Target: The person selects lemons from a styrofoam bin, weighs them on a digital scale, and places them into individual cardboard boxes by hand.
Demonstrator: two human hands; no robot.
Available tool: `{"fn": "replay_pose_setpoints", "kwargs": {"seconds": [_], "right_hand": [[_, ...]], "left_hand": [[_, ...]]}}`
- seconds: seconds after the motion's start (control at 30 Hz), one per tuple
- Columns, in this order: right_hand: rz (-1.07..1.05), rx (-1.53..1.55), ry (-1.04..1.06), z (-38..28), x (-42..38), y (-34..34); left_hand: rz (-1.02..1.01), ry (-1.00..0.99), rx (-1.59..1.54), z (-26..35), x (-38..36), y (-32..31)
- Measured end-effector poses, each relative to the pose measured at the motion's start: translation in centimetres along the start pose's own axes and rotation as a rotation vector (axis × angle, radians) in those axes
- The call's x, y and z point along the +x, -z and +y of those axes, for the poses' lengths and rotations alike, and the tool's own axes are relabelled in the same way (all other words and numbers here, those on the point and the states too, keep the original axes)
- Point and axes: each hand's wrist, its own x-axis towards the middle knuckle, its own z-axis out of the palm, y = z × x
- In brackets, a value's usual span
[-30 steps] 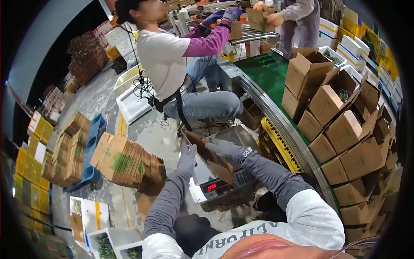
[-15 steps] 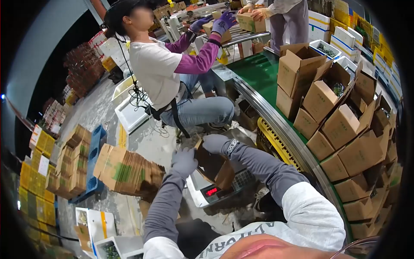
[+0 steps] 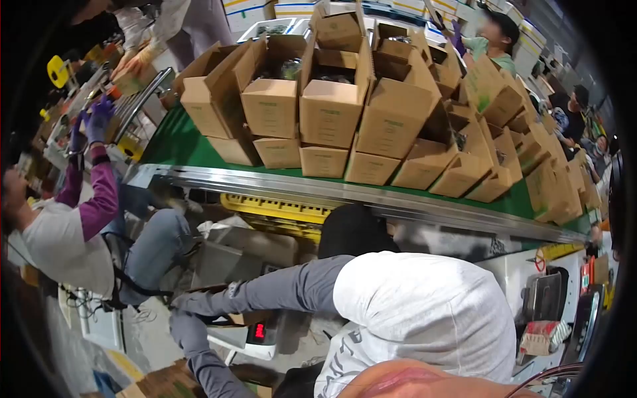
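Observation:
My right hand (image 3: 192, 304), in a grey glove, reaches far down to the lower left and grips the edge of a brown cardboard box (image 3: 240, 318). My arm hides most of the box. My left hand (image 3: 186, 330), also gloved, holds the box from below, just under my right hand. The box sits over a white weighing scale (image 3: 233, 339) with a red digit display (image 3: 259, 330).
A green conveyor belt (image 3: 174, 142) with a steel rim crosses the upper view, crowded with several open brown cartons (image 3: 330, 109). A yellow crate (image 3: 275, 211) lies under it. A seated person (image 3: 73, 232) in purple sleeves works at the left. Other people stand beyond the belt.
My view has swung sharply right and tilted, so the conveyor now fills the top. My hands stay on the box at the scale, now at the lower left.

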Motion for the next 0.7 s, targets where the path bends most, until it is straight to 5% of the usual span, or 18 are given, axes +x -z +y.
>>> {"fn": "replay_pose_setpoints", "kwargs": {"seconds": [0.07,0.17,0.2,0.23,0.3,0.33,0.43,0.47,0.57,0.7], "right_hand": [[-0.023,0.139,-0.017,0.0,0.6,-0.9],[-0.184,-0.376,-0.234,-11.9,-4.4,5.3],[-0.134,-0.517,0.007,-7.6,-2.8,3.1],[-0.044,-0.679,0.241,-3.5,-1.2,0.9],[0.421,-0.858,0.388,-10.0,-3.5,4.3],[0.719,-1.125,0.011,-10.8,-3.0,2.8],[-0.075,-0.846,-0.386,-11.9,-4.3,4.4],[-0.035,-0.542,-0.447,-11.8,-4.8,4.0],[0.006,-1.349,-0.083,-11.8,-8.5,2.6],[-0.1,-1.406,-0.224,-10.1,-6.1,1.4]], "left_hand": [[-0.123,0.239,-0.218,1.1,0.8,-1.1],[-0.107,0.214,-0.288,1.5,1.2,-1.7],[-0.071,0.183,-0.292,1.8,1.3,-1.6],[-0.065,0.176,-0.303,1.8,1.3,-1.6],[-0.079,0.179,-0.356,1.9,1.6,-1.9],[-0.085,0.164,-0.394,1.8,1.9,-2.1],[-0.079,0.069,-0.557,0.4,1.8,-2.6],[-0.063,0.021,-0.655,-0.4,1.4,-2.8],[-0.002,-0.062,-0.951,-3.0,-0.7,-3.5],[0.141,-0.07,-1.22,-6.3,-5.2,-5.5]]}}
